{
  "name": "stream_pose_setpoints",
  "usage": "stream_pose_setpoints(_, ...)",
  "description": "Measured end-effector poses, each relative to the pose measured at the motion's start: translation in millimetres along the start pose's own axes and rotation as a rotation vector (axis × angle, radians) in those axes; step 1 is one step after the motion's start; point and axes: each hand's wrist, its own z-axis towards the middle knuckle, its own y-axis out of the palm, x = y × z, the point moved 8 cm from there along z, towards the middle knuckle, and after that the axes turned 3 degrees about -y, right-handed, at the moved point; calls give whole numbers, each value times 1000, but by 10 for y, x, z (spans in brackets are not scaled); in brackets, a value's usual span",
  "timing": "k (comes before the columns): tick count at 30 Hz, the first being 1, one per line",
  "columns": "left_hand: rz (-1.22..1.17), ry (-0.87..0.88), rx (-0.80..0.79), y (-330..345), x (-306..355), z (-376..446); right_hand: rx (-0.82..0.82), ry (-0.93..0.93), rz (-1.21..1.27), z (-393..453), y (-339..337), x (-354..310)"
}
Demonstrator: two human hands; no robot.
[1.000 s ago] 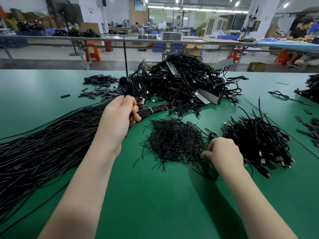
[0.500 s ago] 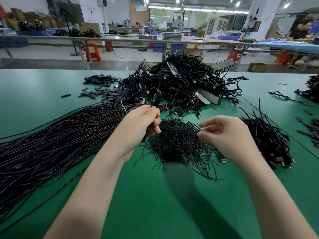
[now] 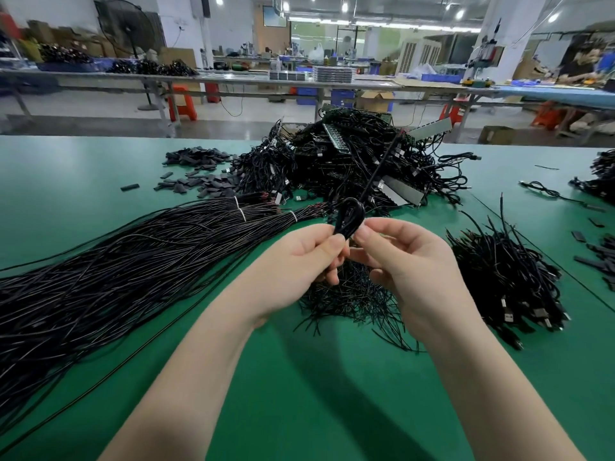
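Note:
A coiled black cable (image 3: 349, 216) is held up above the green table (image 3: 299, 394), its loose end sticking up and to the right. My left hand (image 3: 306, 252) pinches the coil's lower part between thumb and fingers. Right beside it, my right hand (image 3: 402, 254) pinches the same coil from the right; whether it also holds a twist tie is not visible. Below both hands lies a heap of short black twist ties (image 3: 352, 297).
Long bundled black cables (image 3: 116, 271) spread over the table's left side. A big tangle of cables and circuit strips (image 3: 352, 164) sits at the back. A pile of finished coiled cables (image 3: 506, 281) lies on the right, and small black sleeves (image 3: 196, 174) at back left.
My left hand carried the coiled cable rightward and toward me. My right hand rose from the twist tie heap and closed in on the coil from the right.

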Motion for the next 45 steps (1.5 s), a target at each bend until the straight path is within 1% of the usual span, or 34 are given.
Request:
stream_pose_setpoints(3,150,42,112,-93,44,0,-49,85,17,4,29,70)
stream_pose_setpoints(7,222,69,188,-140,83,-19,-101,161,103,15,66,136)
stream_pose_setpoints(9,253,88,188,-130,112,-36,-123,173,111,25,63,146)
stream_pose_setpoints(12,216,110,149,-94,159,-56,-137,183,98,39,45,153)
stream_pose_setpoints(16,126,80,148,-88,102,-31,-154,104,22,41,33,70)
stream_pose_setpoints(18,90,56,162,-96,59,-19,-181,-29,-134,31,45,-33)
stream_pose_setpoints(19,76,39,168,-105,39,-14,-186,-132,-240,20,50,-116)
stream_pose_setpoints(21,52,2,161,-118,4,-13,-152,-400,-458,-17,39,-335)
stream_pose_setpoints(22,46,-19,156,-123,-17,-11,-124,-560,-594,-56,34,-454)
stream_pose_setpoints(24,97,-61,153,-134,-63,-2,-62,-850,-958,-171,74,-618)
stream_pose_setpoints(25,144,-76,155,-132,-77,0,-33,-927,-1151,-207,105,-628)
stream_pose_setpoints(26,190,-84,154,-122,-73,-5,-9,-946,-1323,-214,125,-597)
stream_pose_setpoints(27,233,-85,148,-102,-60,-16,4,-915,-1447,-203,134,-547)
stream_pose_setpoints(29,335,-80,124,-44,-40,-38,-17,-825,-1548,-167,152,-447)
stream_pose_setpoints(31,419,-79,84,30,-30,-52,-44,-798,-1557,-153,161,-399)
stream_pose_setpoints(35,443,-128,-18,101,-61,-46,-53,-799,-1533,-116,133,-386)
stream_pose_setpoints(37,435,-154,-73,131,-72,-46,-95,-790,-1521,-107,148,-363)
stream_pose_setpoints(39,404,-160,-121,161,-92,-50,-182,-759,-1468,-87,162,-336)
stream_pose_setpoints(42,286,-161,-169,168,-111,-63,-306,-663,-1345,-55,156,-294)
stream_pose_setpoints(45,187,-168,-199,145,-109,-83,-360,-638,-1234,-63,147,-306)
